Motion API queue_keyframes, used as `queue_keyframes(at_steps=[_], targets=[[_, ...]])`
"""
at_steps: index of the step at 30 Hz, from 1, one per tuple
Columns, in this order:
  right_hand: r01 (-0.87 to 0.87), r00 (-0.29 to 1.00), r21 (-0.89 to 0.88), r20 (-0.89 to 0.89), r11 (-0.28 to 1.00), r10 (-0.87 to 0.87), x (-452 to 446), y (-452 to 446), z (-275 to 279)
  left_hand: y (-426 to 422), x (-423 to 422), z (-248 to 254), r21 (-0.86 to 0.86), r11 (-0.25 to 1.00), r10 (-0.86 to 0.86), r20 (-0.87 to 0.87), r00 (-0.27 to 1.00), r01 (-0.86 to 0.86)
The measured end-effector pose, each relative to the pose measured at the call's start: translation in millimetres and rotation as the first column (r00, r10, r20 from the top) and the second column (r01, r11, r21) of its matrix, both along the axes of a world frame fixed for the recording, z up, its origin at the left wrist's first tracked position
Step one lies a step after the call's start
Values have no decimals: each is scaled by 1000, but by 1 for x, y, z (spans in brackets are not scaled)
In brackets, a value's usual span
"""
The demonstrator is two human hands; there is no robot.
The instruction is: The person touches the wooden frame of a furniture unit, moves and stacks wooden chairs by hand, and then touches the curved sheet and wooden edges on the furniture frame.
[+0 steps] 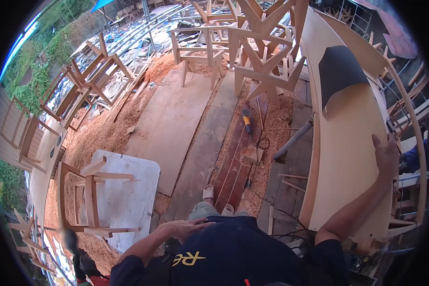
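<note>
My left hand lies flat against the front of my dark shirt, its fingers stretched out and holding nothing. On the right, my right hand rests at the outer edge of a long pale wooden panel, with thumb and fingers apart. A dark curved sheet lies on the same panel, farther up from that hand. An orange and black power tool is on the floor boards ahead of my feet, well away from both hands.
Wooden chair frames stand ahead, stacked, and at the left beside a white board. A grey pipe, a cable and wood shavings lie on the floor. Someone's blue sleeve shows at the far right.
</note>
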State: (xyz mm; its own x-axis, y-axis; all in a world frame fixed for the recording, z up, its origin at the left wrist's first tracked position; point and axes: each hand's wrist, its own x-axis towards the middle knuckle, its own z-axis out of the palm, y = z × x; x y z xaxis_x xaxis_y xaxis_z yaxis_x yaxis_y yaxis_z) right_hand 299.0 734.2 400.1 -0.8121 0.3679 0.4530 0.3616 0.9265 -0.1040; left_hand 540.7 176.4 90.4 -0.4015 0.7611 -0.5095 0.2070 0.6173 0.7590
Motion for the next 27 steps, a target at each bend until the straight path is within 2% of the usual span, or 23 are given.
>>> queue_keyframes(at_steps=[5,11,19,20,21,22,23,24,25,27], targets=[[15,997,-33,76,999,-13,3,-11,8,3,-1,8,-37,999,37,16,999,-36],[-8,1000,-30,8,1000,8,-2,1,1,4,-1,8,-36,999,29,12,1000,-29],[72,995,-2,69,997,-71,6,-16,12,8,-2,6,-55,998,31,40,999,-28],[56,996,-1,66,998,-55,3,-14,9,8,-1,8,-92,996,4,33,999,-1],[74,986,-24,153,997,-69,8,-35,23,10,-7,19,-132,991,0,29,1000,4],[-83,996,5,35,996,83,4,-14,10,10,-8,32,-173,985,12,35,999,-5],[-130,988,-38,77,991,132,-8,7,4,13,-8,42,-229,973,43,59,997,-28],[-148,989,-52,5,988,149,-10,11,-1,15,-17,52,-279,960,58,77,995,-35],[-158,987,14,44,987,157,-23,40,-8,18,-24,60,-323,946,54,107,993,-17],[-162,986,163,-16,973,167,-33,54,-16,18,-37,72,-459,880,167,55,984,-123]])
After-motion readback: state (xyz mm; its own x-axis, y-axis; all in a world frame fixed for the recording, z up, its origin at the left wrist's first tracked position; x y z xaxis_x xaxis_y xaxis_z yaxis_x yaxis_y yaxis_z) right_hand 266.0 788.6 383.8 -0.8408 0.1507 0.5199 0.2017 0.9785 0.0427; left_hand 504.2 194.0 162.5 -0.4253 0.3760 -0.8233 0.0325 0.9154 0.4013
